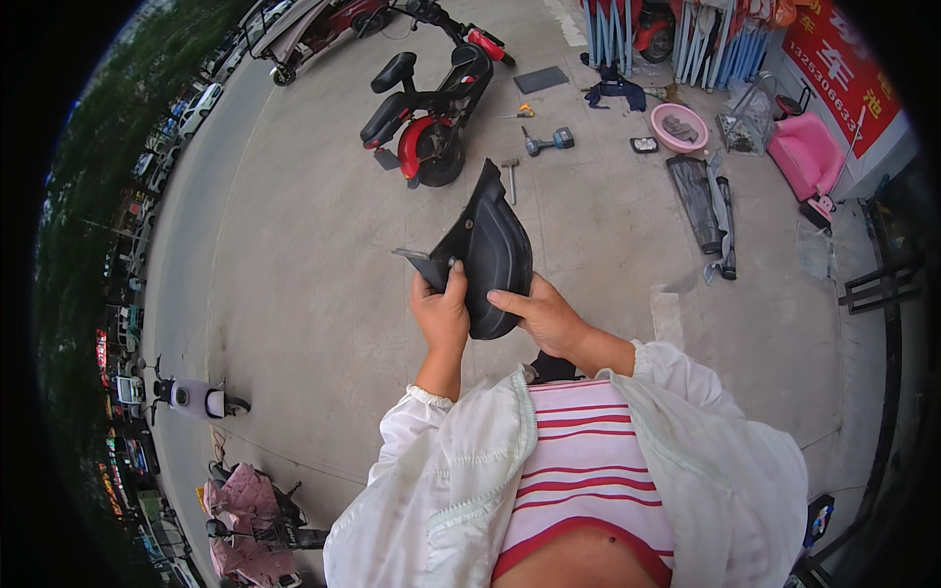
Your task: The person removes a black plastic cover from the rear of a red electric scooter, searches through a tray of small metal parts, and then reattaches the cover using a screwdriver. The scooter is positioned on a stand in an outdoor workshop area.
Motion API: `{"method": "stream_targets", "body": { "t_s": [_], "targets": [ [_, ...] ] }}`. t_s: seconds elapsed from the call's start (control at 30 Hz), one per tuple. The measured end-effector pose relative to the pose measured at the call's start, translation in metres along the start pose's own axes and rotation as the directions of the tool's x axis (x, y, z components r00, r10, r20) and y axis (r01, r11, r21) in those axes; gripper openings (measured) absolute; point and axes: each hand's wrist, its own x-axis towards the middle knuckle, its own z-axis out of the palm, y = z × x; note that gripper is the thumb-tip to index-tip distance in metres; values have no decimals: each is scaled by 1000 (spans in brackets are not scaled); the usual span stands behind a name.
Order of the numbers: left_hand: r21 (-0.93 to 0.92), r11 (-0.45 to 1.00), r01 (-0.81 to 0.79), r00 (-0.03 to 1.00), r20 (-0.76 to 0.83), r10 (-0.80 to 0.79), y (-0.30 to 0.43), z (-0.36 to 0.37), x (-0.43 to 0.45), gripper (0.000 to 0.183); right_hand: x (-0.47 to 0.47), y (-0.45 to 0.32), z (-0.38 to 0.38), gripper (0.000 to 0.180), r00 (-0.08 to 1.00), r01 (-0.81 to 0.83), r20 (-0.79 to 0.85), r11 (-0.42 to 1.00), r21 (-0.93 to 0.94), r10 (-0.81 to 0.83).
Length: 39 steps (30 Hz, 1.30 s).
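Note:
A black plastic fender point(500, 250), with a bolt or screw head on its side, is held up in front of my body. My left hand point(443, 309) grips its left edge, thumb beside the fastener. On the right edge my right hand point(545, 312) clasps it, thumb laid across the curved face. Beyond it on the pavement lie a hammer point(511, 180), a cordless drill point(549, 141) and a yellow-handled screwdriver point(523, 112). A red and black electric scooter point(441, 110) stands ahead, slightly left, its rear wheel towards me.
At right are a pink basin point(680, 128) with a cloth, a pink chair point(807, 156) and rolled grey sheeting point(697, 206). A dark mat point(541, 79) lies ahead. Leftward stand a pale scooter point(195, 398) and one with a pink cover point(246, 507). Folded blue-legged frames point(702, 48) lean at the back.

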Motion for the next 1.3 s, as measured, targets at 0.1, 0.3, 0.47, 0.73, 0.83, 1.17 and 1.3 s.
{"method": "stream_targets", "body": {
  "t_s": [0.1,0.3,0.47,0.73,0.83,1.17,1.3],
  "targets": [
    [-30,999,34,995,93,-31,-25,40,49,21,38,-25,-34,44,997,-3,-81,1000,-5,3],
    [-99,973,208,953,246,-179,-73,142,174,19,147,-89,-97,47,962,23,-271,999,43,-10],
    [-78,970,229,934,300,-196,-101,186,249,18,217,-121,-136,50,951,-8,-306,996,93,36],
    [-24,970,241,943,243,-228,-172,231,403,17,389,-155,-213,51,929,-231,-269,966,118,255],
    [41,971,237,945,221,-240,-203,251,474,17,472,-175,-251,53,933,-219,-269,970,103,239],
    [68,951,301,952,42,-304,-271,295,688,17,753,-242,-316,59,893,-346,-288,937,49,345],
    [133,934,331,941,33,-338,-323,284,767,16,864,-228,-341,57,916,-302,-258,951,65,308]
  ]
}}
